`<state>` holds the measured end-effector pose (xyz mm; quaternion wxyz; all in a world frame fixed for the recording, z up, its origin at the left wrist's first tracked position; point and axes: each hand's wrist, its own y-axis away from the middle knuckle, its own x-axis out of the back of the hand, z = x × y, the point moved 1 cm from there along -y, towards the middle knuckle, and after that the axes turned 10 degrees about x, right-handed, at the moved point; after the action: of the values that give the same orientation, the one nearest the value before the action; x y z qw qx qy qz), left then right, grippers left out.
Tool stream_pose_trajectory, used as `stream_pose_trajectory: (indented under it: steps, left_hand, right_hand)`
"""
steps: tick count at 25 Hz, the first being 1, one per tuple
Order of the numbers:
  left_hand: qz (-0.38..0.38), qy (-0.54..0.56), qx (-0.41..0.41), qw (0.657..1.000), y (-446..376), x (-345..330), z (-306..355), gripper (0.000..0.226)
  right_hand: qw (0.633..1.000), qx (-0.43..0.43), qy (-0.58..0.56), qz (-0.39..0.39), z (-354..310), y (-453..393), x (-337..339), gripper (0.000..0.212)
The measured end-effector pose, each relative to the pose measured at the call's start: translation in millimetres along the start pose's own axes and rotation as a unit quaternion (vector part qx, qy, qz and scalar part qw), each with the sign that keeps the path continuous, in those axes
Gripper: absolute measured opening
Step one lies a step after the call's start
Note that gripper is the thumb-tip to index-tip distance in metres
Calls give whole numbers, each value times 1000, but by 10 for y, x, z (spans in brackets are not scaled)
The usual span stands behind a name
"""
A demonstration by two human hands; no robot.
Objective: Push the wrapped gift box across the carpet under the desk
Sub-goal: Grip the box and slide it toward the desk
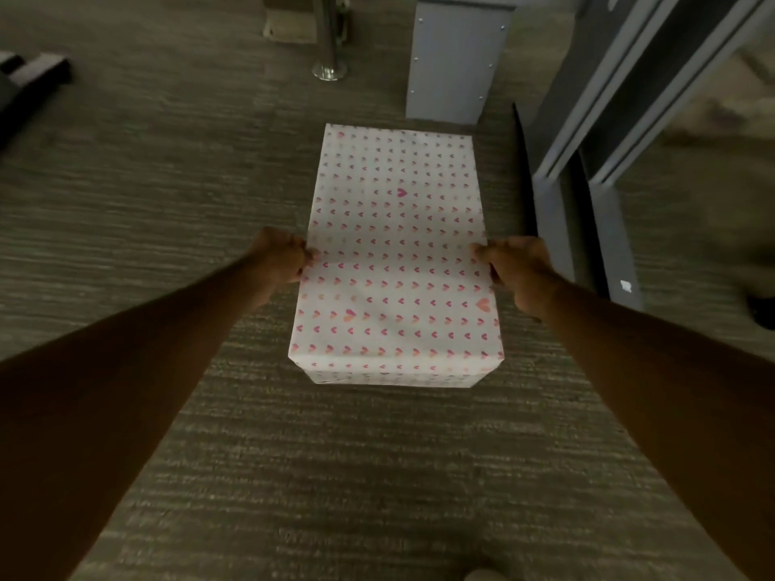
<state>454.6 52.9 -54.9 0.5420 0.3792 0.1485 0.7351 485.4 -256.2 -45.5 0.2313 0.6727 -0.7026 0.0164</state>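
Note:
The wrapped gift box (396, 262), white paper with small pink and orange hearts, lies flat on the grey striped carpet (167, 182), its long side pointing away from me. My left hand (282, 255) presses against its left edge about halfway along, fingers curled onto the paper. My right hand (518, 270) grips the right edge at the same level. Both arms are stretched forward. The box's far end sits close to a grey desk leg panel (455, 60).
A chrome post with a round foot (330, 69) stands left of the desk leg. Grey metal frame rails (595, 161) run along the right of the box. A dark chair base (29, 73) sits at the far left. Open carpet lies to the left.

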Motion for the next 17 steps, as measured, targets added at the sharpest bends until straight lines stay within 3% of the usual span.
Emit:
stream_pose_trajectory:
  steps: [9, 17]
  left_hand:
    - [26, -2, 10, 1000, -456, -168, 248, 4]
    - [56, -27, 18, 998, -540, -280, 155, 24]
  right_hand:
    - [1000, 4, -11, 2, 65, -447, -1, 44]
    - [1000, -14, 2, 4, 198, -502, -49, 45]
